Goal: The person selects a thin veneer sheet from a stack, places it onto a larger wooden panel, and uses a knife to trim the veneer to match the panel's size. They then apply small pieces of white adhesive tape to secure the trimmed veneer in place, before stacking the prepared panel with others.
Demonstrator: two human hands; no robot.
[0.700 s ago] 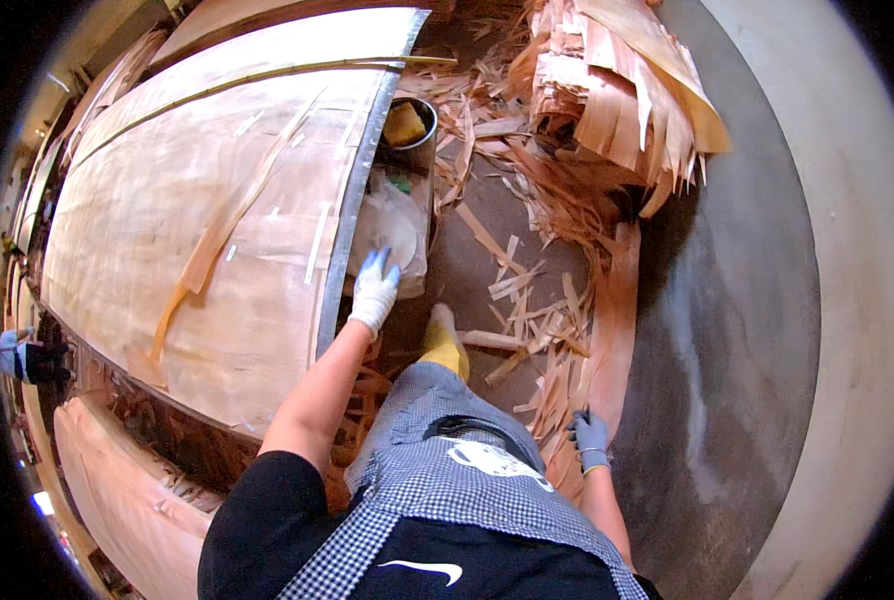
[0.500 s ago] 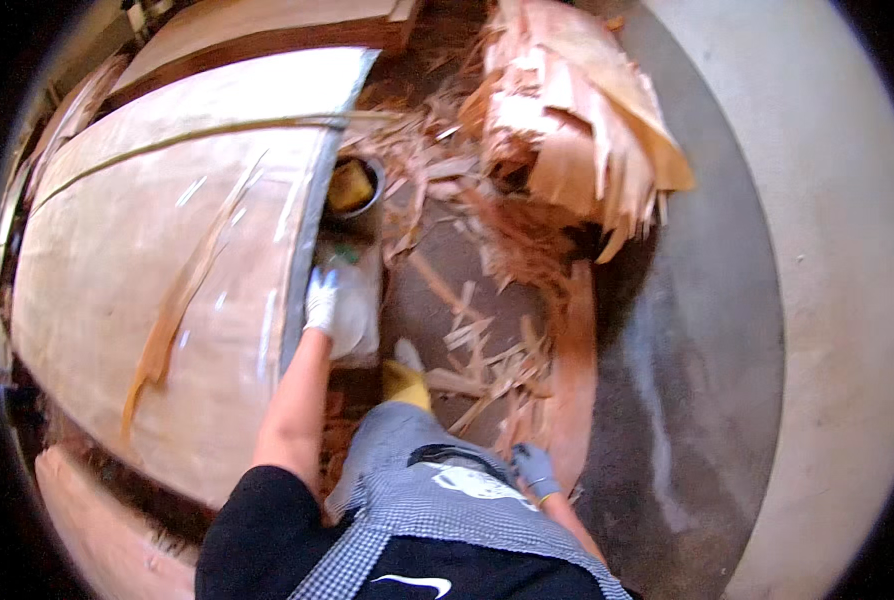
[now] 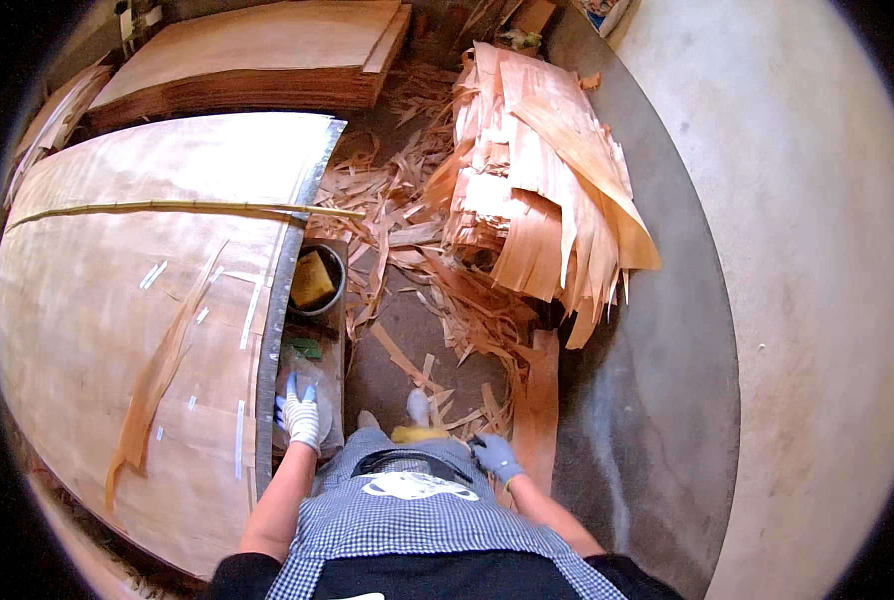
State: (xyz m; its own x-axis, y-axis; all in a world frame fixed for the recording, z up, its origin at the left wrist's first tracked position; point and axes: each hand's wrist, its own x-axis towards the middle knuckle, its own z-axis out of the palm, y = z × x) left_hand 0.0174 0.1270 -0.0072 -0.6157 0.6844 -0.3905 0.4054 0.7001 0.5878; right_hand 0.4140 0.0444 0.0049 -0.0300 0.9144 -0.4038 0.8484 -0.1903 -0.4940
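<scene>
My left hand (image 3: 299,414), in a white glove with blue fingertips, reaches over a crumpled clear plastic bag (image 3: 319,385) on a narrow low bench. Its fingers are spread, and I cannot tell whether they touch the bag. A small green object (image 3: 304,348) lies just beyond it. My right hand (image 3: 497,457), in a grey glove, hovers at the right side of my checked apron (image 3: 397,525). Its fingers stretch out to the left and hold nothing that I can see. Right of it lies a long reddish veneer strip (image 3: 539,410).
At left is a broad veneer-covered table (image 3: 87,330) with a thin pole (image 3: 167,208) and a torn veneer strip (image 3: 157,385) on it. A dark bucket (image 3: 338,290) holds a yellow sponge (image 3: 312,280). A veneer stack (image 3: 542,170) and scattered scraps (image 3: 387,235) lie ahead.
The view has shifted, so the table and stack sit lower in the picture. My right hand has moved forward from beside the veneer strip. My left hand stays over the bag.
</scene>
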